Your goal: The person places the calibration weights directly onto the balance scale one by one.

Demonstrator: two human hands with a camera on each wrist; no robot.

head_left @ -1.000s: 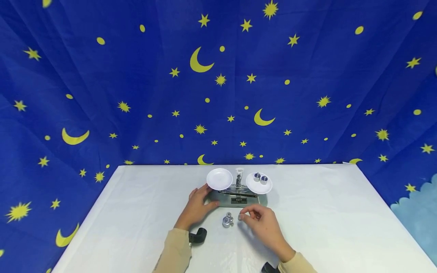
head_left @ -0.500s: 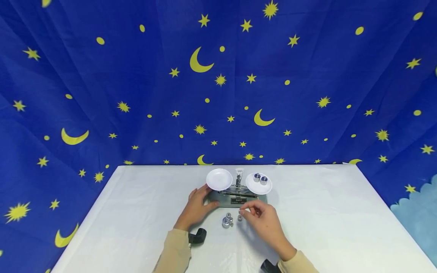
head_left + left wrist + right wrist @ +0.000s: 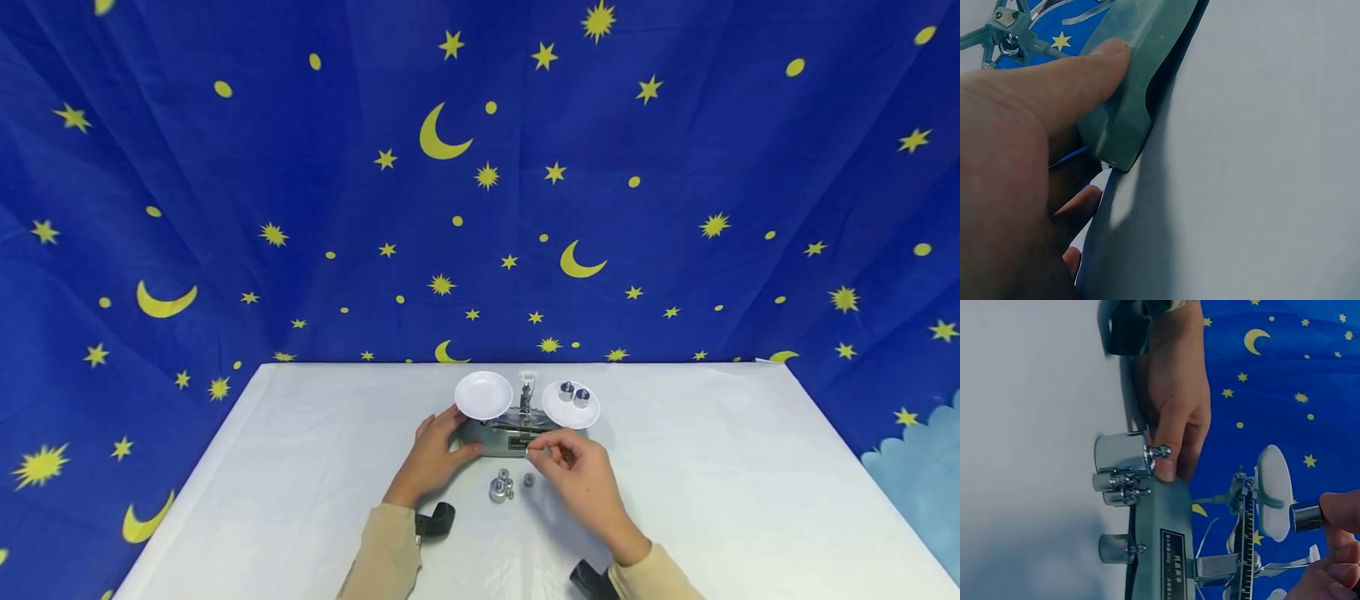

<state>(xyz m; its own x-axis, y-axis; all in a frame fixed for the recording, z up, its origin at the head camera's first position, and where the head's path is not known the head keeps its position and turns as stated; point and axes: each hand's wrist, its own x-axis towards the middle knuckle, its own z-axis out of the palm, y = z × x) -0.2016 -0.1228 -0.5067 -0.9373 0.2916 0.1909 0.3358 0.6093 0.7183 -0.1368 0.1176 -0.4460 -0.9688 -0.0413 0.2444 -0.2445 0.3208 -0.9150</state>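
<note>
A two-pan balance scale point(image 3: 495, 439) with a green base stands on the table. My left hand point(image 3: 431, 458) holds the left end of its base, thumb point(image 3: 1110, 56) on top and fingers behind. Two metal weights point(image 3: 582, 397) sit on the right pan point(image 3: 555, 410); the left pan point(image 3: 483, 395) is bare. My right hand point(image 3: 583, 479) pinches a small cylindrical metal weight point(image 3: 1307, 517) between thumb and fingertips, in front of the scale's nameplate point(image 3: 1173, 565). Below that hand, another small knobbed weight point(image 3: 1116, 549) stands on the table.
A large knobbed weight point(image 3: 1121, 454) stands on the table with several smaller ones huddled beside it, just left of the lone weight. A blue curtain point(image 3: 300, 167) with moons and stars hangs behind the white table point(image 3: 315, 467).
My right hand has risen from the table toward the scale with a small weight pinched in it. The lone weight on the table has come into view beneath. My left hand has stayed in place.
</note>
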